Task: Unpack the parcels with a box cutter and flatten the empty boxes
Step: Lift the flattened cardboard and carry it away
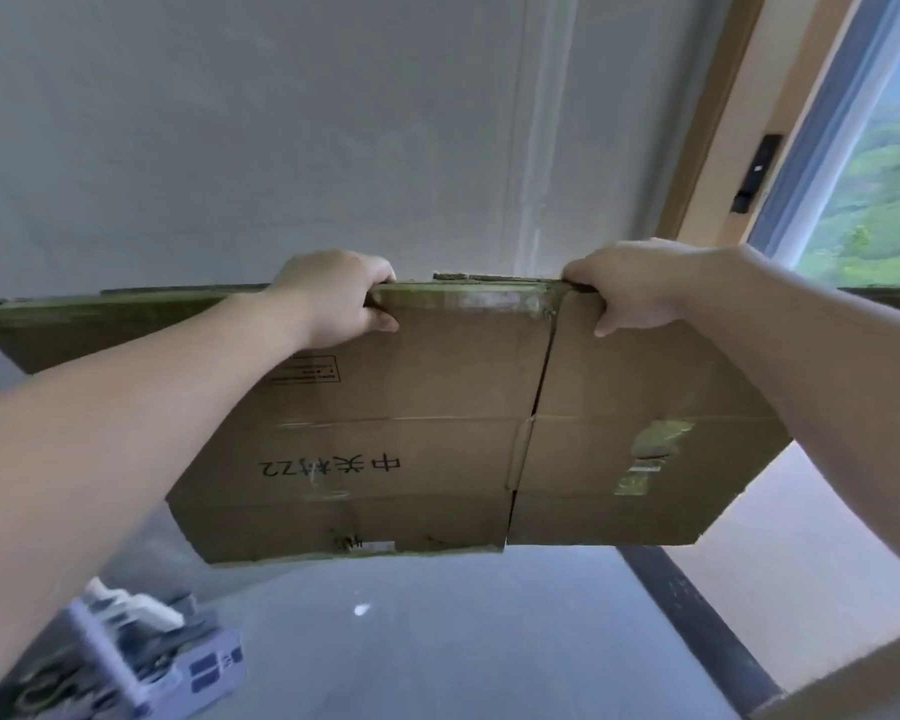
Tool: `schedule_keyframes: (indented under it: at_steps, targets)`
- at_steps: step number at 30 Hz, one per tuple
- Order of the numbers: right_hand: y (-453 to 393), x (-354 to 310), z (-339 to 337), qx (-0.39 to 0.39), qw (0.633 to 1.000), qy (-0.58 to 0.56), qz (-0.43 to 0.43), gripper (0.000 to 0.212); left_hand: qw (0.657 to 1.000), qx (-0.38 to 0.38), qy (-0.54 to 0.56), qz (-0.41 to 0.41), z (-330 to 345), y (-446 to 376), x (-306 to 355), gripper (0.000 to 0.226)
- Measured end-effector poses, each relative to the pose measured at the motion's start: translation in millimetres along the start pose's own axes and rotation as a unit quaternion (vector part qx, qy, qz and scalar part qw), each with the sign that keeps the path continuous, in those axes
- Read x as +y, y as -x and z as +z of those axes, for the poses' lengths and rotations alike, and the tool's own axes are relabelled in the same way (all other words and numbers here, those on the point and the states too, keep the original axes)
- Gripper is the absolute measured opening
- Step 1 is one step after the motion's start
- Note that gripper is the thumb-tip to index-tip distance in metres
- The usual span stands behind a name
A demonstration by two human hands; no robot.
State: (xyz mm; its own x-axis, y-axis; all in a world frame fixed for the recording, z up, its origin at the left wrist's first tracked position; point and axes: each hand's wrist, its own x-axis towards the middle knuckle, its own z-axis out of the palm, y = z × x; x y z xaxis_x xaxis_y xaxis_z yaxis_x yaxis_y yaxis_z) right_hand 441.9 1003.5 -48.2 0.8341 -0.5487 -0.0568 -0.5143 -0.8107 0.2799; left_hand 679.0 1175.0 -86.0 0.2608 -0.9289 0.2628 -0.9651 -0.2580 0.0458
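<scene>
Up in front of me, against the pale grey wall point(230, 122), hangs the flattened cardboard box point(437, 397), held by its top edge between both of my hands. My left hand point(336, 296) has its grip clenched on that edge left of the box's centre seam: the fingers curl over the far side and the thumb presses on the near face. My right hand point(640, 288) has the same grip just right of the seam, thumb down on the near panel, fingers wrapped over the top. The two hands are near each other, with a taped strip of the top edge between them.

The box is pressed flat and hangs roughly upright, its near face turned to me. The printed characters on the left panel read upside down, and a small printed label sits beside my left wrist. On the right panel, below my right hand, are torn remnants of a sticker. The lower flaps hang down, the bottom edge ragged.

Below the box lies a grey floor point(437, 641) with a small white speck on it. Down to the box's lower left is a blurred pale carton point(141, 662) with dark items inside; I cannot tell what they are. To the right of the box stands a wooden window frame point(723, 122) carrying a dark handle point(757, 171), and beyond the glass are green hills. At the box's lower right a brown cardboard edge point(863, 683) pokes in.
</scene>
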Motion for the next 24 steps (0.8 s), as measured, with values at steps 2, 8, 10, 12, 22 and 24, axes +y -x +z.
schedule_keyframes:
  at_steps: [2,8,10,12,22,24]
  targets:
    - [-37,-19,9,0.013,0.999,0.013,-0.034,0.047,0.999,-0.002,-0.003,-0.04,13,8,-26,0.038]
    - [-153,-70,57,-0.004,0.995,0.015,-0.099,0.043,0.992,-0.037,0.001,-0.118,76,3,-112,0.044]
    - [-189,-85,79,-0.014,0.993,0.012,-0.117,0.04,0.99,-0.053,-0.001,-0.132,105,-6,-139,0.047]
    - [-221,-99,106,-0.026,0.992,0.012,-0.125,0.035,0.987,-0.076,0.001,-0.144,135,-14,-161,0.046]
    - [-356,-155,267,-0.046,0.983,0.006,-0.179,0.03,0.967,-0.152,-0.022,-0.205,308,-34,-231,0.034]
    - [-373,-167,312,-0.061,0.979,0.008,-0.193,0.031,0.962,-0.167,-0.033,-0.212,354,-30,-235,0.031]
